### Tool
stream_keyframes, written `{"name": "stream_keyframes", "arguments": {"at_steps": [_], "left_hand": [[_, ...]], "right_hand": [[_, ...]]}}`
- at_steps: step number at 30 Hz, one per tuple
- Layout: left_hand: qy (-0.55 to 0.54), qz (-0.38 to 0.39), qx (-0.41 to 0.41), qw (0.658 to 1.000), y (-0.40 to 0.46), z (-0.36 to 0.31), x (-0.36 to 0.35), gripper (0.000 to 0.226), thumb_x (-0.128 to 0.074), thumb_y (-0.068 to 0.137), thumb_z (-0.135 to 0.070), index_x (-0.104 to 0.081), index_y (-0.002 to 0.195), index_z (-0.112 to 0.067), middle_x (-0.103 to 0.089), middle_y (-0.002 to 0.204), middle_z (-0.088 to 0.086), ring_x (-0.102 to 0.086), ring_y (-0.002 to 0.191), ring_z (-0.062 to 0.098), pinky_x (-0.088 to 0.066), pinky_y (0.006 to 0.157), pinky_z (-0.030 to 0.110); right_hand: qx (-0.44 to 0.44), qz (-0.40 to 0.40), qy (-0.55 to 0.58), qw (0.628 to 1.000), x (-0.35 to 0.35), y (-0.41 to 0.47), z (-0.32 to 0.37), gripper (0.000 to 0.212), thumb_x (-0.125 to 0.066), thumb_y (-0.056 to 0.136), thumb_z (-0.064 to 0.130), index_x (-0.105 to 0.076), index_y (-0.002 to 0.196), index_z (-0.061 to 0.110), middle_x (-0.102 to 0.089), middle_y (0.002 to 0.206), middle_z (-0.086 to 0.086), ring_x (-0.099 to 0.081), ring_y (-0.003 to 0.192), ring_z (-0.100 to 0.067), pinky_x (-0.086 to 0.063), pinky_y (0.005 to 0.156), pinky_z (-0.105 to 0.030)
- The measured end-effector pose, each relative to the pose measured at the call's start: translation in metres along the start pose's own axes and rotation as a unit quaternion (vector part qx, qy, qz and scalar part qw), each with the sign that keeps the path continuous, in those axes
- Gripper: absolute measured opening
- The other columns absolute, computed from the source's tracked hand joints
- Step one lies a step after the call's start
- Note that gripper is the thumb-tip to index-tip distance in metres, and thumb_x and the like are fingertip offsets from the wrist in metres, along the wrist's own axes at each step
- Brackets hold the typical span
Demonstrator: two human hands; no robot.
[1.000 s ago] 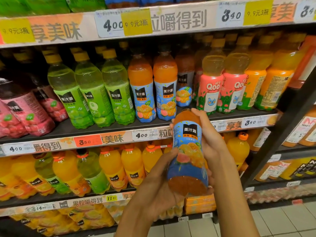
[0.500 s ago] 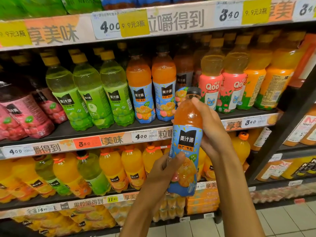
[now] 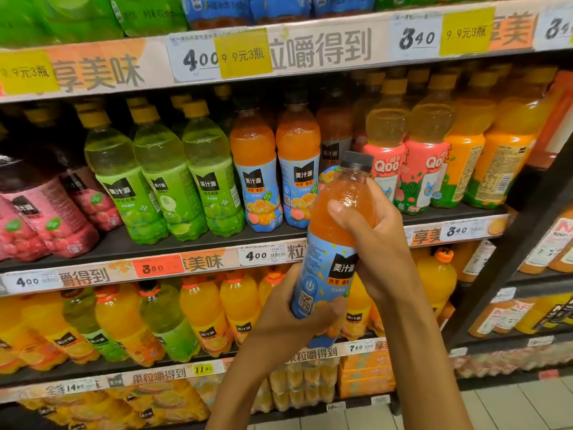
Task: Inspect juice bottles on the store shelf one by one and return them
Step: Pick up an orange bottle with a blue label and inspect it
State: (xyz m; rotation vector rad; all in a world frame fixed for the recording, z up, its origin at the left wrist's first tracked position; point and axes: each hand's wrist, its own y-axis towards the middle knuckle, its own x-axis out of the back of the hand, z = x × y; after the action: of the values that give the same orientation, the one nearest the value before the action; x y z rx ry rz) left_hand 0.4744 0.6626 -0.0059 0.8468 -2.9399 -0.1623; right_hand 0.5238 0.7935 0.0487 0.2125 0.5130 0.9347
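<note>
We've got the orange juice bottle (image 3: 333, 243) turned cap-up from its tilted-over pose a second ago; left hand (image 3: 297, 318) fingers wrapped round its base, right hand (image 3: 375, 243) round its shoulder, in front of the shelf (image 3: 155, 243); return looks next

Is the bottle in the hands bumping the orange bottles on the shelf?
Cannot tell. In the head view the held bottle overlaps the shelf bottles, but one view cannot show the depth between them.

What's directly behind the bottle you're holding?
Behind the held bottle: the shelf edge with its 4.00 tag, and orange bottles below. The slot it came from is hidden.
</note>
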Motion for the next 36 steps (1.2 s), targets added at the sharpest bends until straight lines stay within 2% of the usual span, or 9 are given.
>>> {"name": "stream_keyframes", "arguments": {"at_steps": [3,9,15,19,24,27,29,33,36], "left_hand": [[0.032,-0.004,-0.005,0.999,0.001,0.0,0.003,0.06,-0.083,0.069,-0.027,-0.049,0.118,-0.039,-0.069,0.111,-0.013,-0.067,0.099,0.01,-0.058,0.079,0.031],[0.048,-0.062,-0.051,0.996,0.007,0.004,0.004,0.056,-0.08,0.067,-0.016,-0.052,0.113,-0.033,-0.068,0.107,-0.019,-0.066,0.098,0.005,-0.055,0.077,0.022],[0.061,-0.058,-0.068,0.994,0.008,0.004,0.002,0.061,-0.082,0.068,-0.013,-0.049,0.116,-0.031,-0.063,0.11,-0.03,-0.061,0.103,-0.004,-0.051,0.078,0.011],[0.055,-0.056,-0.07,0.994,0.006,0.011,0.005,0.057,-0.081,0.069,-0.007,-0.052,0.112,-0.029,-0.066,0.106,-0.025,-0.064,0.099,-0.001,-0.052,0.077,0.014],[0.037,-0.022,-0.072,0.996,0.002,0.005,0.013,0.058,-0.082,0.069,-0.011,-0.055,0.116,-0.032,-0.066,0.113,-0.022,-0.064,0.101,0.0,-0.052,0.08,0.015],[0.043,0.016,-0.072,0.996,-0.001,0.001,0.017,0.06,-0.081,0.069,-0.019,-0.057,0.118,-0.044,-0.065,0.118,-0.02,-0.064,0.105,0.002,-0.052,0.081,0.015],[0.035,0.034,-0.065,0.997,-0.003,0.001,0.015,0.063,-0.081,0.069,-0.02,-0.056,0.116,-0.053,-0.064,0.118,-0.022,-0.062,0.107,0.002,-0.051,0.083,0.015],[-0.014,0.013,-0.059,0.998,-0.002,0.007,0.013,0.068,-0.081,0.069,-0.014,-0.049,0.127,-0.031,-0.062,0.125,-0.006,-0.062,0.113,0.016,-0.053,0.087,0.027],[-0.041,-0.026,-0.058,0.997,-0.003,0.009,0.017,0.062,-0.082,0.067,-0.028,-0.054,0.122,-0.028,-0.064,0.121,0.001,-0.063,0.111,0.023,-0.054,0.088,0.034]], "right_hand": [[0.027,0.031,-0.005,0.999,0.0,-0.001,0.003,0.036,-0.073,0.068,0.028,-0.065,0.104,0.024,-0.072,0.099,-0.001,-0.069,0.089,-0.017,-0.053,0.074,-0.027],[0.056,0.138,-0.024,0.988,0.004,-0.003,0.009,0.045,-0.074,0.07,0.024,-0.062,0.113,0.032,-0.069,0.112,-0.001,-0.066,0.106,-0.03,-0.055,0.086,-0.043],[0.05,0.193,-0.028,0.98,0.005,-0.005,0.014,0.052,-0.083,0.067,0.034,-0.062,0.115,0.033,-0.068,0.113,0.004,-0.064,0.109,-0.025,-0.054,0.086,-0.036],[0.041,0.189,-0.028,0.981,0.006,-0.005,0.01,0.055,-0.081,0.069,0.046,-0.061,0.118,0.03,-0.068,0.115,0.002,-0.064,0.109,-0.025,-0.053,0.085,-0.035],[0.018,0.156,0.05,0.986,0.001,-0.004,0.008,0.07,-0.081,0.066,0.053,-0.058,0.123,0.019,-0.067,0.116,-0.006,-0.063,0.109,-0.032,-0.053,0.088,-0.051],[0.028,0.177,0.077,0.981,-0.002,-0.005,0.01,0.056,-0.076,0.075,0.047,-0.06,0.123,0.023,-0.069,0.117,0.002,-0.067,0.105,-0.019,-0.056,0.082,-0.033],[0.014,0.195,0.087,0.977,-0.004,-0.007,0.011,0.046,-0.076,0.076,0.044,-0.065,0.116,0.024,-0.071,0.108,0.001,-0.069,0.098,-0.019,-0.055,0.08,-0.032],[0.017,0.125,0.061,0.99,-0.005,-0.009,0.01,0.04,-0.08,0.069,0.037,-0.068,0.104,0.022,-0.072,0.098,-0.004,-0.069,0.09,-0.023,-0.055,0.075,-0.036],[0.016,0.052,0.085,0.995,-0.006,-0.008,0.007,0.037,-0.065,0.076,0.03,-0.063,0.109,0.014,-0.073,0.098,-0.004,-0.07,0.089,-0.021,-0.055,0.074,-0.031]]}}
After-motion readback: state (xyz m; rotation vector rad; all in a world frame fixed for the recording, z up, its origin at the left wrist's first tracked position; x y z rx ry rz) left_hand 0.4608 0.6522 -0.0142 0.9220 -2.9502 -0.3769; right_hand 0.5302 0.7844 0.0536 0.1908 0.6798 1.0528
